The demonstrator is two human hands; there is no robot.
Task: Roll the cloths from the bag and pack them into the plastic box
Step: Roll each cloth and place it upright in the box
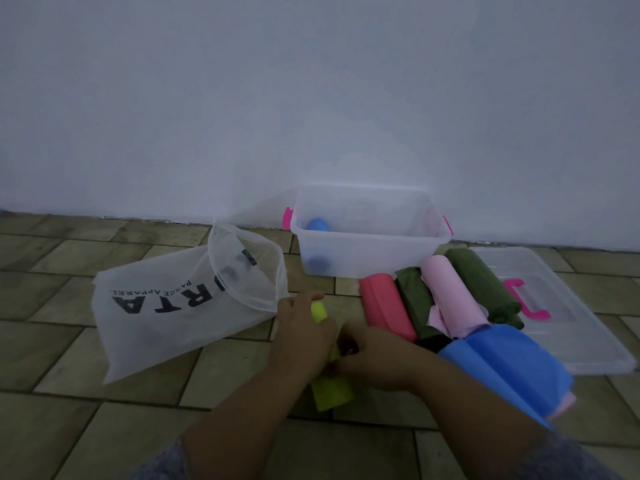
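Both hands are down on the tiled floor (104,427) working a yellow-green cloth (330,393) that's mostly rolled up. The left hand (304,332) has its grip closed over the top of the roll, and the right hand (375,358) is closed on it from the side, fingers pinching the fabric, so both have hold of the same cloth.

Taking the clear plastic box (369,251) by the wall as the landmark: the yellow-green roll sits in front of it, a bit to its left. Inside the box there's a blue roll (318,225) at its left end. Just in front of the box, toward its right side, a row of finished rolls lies side by side, touching: a red one (384,306), a dark green one (415,299), a pink one (446,292) and another dark green one (481,282). Nearer than those is a blue cloth (502,368), looser, with some pink showing under its edge.

The white bag (166,317) with black lettering lies open on its side left of the box. The clear lid (568,327) with a pink handle is flat on the floor to the box's right.
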